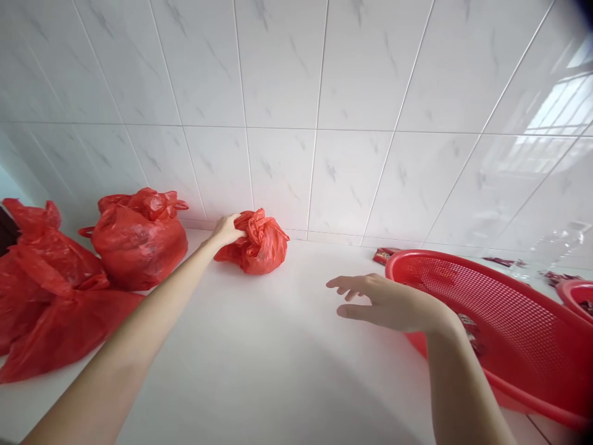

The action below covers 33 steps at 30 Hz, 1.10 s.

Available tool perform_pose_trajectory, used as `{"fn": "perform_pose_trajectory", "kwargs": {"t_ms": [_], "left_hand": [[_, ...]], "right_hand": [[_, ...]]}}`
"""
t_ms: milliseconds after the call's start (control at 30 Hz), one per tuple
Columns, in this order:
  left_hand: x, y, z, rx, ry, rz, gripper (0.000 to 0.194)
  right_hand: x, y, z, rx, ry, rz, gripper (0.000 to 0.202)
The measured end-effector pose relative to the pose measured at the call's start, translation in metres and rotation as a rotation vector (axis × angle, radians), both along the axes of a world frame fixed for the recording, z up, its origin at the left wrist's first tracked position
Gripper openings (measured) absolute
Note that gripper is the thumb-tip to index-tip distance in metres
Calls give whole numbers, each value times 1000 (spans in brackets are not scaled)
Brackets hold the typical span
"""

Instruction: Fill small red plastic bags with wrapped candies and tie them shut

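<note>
White tabletop (259, 358), grey-veined wall tiles (285, 74), window reflection (563, 105), left hand (226, 230) gripping red bag (266, 244), right hand (389, 303) hovering, grip parted

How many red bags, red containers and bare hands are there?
Red bags: at least 3: middle bag, rounded bag, leftmost bag (possibly several overlapping)
Red containers: 2: large basket, right-edge container
Bare hands: 2: left hand, right hand
Total: at least 7
</note>
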<state>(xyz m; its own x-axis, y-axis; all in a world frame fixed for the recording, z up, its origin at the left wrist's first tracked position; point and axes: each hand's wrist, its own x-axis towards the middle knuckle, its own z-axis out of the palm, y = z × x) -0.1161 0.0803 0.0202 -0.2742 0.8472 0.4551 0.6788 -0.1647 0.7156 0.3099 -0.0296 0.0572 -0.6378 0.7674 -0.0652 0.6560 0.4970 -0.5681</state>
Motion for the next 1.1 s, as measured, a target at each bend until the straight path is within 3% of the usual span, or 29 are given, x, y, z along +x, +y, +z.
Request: {"fn": "perform_pose_trajectory", "kwargs": {"t_ms": [100, 200, 367, 433, 533, 633, 733, 833, 967, 1033, 1100], "left_hand": [[3, 13, 6, -9, -31, 171, 61], [5, 20, 16, 89, -68, 288, 60], [2, 22, 28, 440, -120, 327, 44], [-1, 22, 29, 485, -130, 321, 41], [-8, 19, 25, 318, -118, 218, 50], [-14, 11, 14, 44, -78, 64, 83], [-16, 2, 1, -52, 44, 1, 101], [-13, -4, -5, -33, 208, 83, 92], [1, -13, 1, -29, 393, 311, 70], [13, -16, 9, 102, 453, 403, 66], [29, -18, 17, 250, 498, 375, 57]], "right_hand": [[-1, -1, 6, -58, -79, -12, 54], [-4, -4, 12, -108, -159, -15, 56], [-9, -6, 13, -118, -204, -10, 56], [-10, -6, 12, -110, -209, -8, 56], [-12, -6, 10, -106, -209, -5, 56], [-12, -6, 9, -112, -211, -1, 55], [-13, -6, 7, -113, -214, 0, 55], [-13, -7, 7, -109, -220, -6, 55], [-15, -8, 8, -107, -224, -4, 56], [-16, -8, 9, -107, -224, -2, 56], [-16, -7, 9, -108, -223, -3, 57]]}}
